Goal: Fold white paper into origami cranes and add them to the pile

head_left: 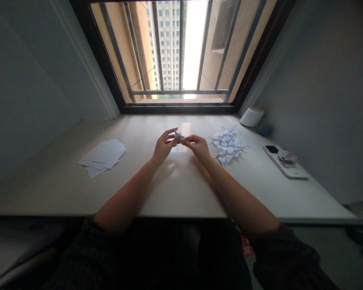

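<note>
A small folded white paper crane (179, 136) is held up over the middle of the table, between my two hands. My left hand (163, 144) pinches it from the left, thumb below and fingers above. From the right, the fingertips of my right hand (199, 146) are closed on its other side. Fingers cover part of the crane, so its full shape is hidden. Just to the right of my right hand lies a heap of folded paper cranes (228, 145). Off to the left is a loose stack of white paper sheets (104, 155).
The white table (175, 197) reaches to a barred window (181, 52). At the right lies a white phone (286, 163) with a ring-like grip on its back. A white rounded container (252, 117) stands in the back right corner, beside a small dark object (264, 130).
</note>
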Demonstrator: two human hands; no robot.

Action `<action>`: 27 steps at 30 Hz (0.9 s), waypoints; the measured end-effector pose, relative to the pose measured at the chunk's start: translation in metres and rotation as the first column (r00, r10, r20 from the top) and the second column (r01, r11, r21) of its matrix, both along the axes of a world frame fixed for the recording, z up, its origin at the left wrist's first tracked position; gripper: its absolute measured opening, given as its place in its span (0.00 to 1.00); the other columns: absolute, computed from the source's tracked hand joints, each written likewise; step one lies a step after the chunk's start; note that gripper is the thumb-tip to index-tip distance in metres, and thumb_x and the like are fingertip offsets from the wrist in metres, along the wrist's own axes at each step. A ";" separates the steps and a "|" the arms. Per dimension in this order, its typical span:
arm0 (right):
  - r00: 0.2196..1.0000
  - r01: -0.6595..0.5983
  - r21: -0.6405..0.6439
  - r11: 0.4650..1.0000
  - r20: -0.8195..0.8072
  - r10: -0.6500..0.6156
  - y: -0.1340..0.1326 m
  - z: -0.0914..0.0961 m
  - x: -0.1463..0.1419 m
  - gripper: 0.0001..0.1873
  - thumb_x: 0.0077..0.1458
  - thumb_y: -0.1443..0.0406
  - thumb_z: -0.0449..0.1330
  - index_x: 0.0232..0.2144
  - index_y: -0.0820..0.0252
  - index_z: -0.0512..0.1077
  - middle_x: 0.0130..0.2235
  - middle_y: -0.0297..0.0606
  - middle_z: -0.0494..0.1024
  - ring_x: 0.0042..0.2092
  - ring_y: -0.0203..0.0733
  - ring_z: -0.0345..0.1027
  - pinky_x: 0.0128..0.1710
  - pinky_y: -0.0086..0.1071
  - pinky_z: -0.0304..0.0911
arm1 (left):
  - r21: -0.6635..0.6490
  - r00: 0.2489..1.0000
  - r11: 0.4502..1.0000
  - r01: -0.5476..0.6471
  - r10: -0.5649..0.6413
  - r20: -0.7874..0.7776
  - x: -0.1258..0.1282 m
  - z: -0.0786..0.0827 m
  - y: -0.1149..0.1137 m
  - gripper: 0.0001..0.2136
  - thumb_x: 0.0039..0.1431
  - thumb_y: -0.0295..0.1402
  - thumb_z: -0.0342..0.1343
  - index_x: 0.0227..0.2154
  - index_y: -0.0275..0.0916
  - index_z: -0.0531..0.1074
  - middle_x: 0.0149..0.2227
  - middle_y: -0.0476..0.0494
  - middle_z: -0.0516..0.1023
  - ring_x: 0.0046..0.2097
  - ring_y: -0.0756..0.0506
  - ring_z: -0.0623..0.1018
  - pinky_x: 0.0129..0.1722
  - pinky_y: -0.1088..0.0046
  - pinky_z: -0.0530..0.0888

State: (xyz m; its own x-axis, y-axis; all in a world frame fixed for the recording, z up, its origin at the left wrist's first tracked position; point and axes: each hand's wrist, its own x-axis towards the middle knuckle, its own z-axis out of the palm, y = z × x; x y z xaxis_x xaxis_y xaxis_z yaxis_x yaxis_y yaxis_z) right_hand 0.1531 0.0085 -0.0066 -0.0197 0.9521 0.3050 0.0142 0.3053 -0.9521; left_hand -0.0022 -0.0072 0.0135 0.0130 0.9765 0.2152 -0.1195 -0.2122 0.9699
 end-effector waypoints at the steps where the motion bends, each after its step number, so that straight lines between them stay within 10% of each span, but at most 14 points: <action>1: 1.000 -0.007 0.005 1.000 0.011 0.007 -0.001 0.001 0.000 0.20 0.36 0.50 0.69 0.24 0.59 0.76 0.28 0.36 0.78 0.30 0.38 0.69 0.32 0.32 0.63 | -0.004 1.000 1.000 0.001 -0.001 0.007 0.000 0.001 0.000 0.27 0.44 0.40 0.68 0.49 0.42 0.72 0.39 0.43 0.79 0.36 0.48 0.78 0.40 0.71 0.72; 15: 0.992 -0.114 -0.039 0.993 -0.054 0.112 -0.004 0.003 -0.004 0.19 0.36 0.51 0.69 0.25 0.58 0.77 0.27 0.36 0.79 0.31 0.39 0.71 0.33 0.34 0.66 | 0.025 0.999 0.999 0.040 -0.040 -0.030 -0.004 0.002 0.003 0.27 0.44 0.43 0.67 0.48 0.39 0.73 0.33 0.44 0.79 0.34 0.48 0.76 0.38 0.72 0.71; 27: 0.997 0.060 0.087 0.994 0.040 -0.064 -0.004 0.003 -0.003 0.17 0.43 0.50 0.66 0.28 0.56 0.75 0.31 0.35 0.78 0.30 0.39 0.71 0.31 0.33 0.66 | -0.056 0.996 0.998 0.018 -0.023 -0.086 -0.006 0.002 0.004 0.25 0.45 0.46 0.65 0.46 0.39 0.74 0.32 0.44 0.80 0.32 0.48 0.77 0.36 0.72 0.72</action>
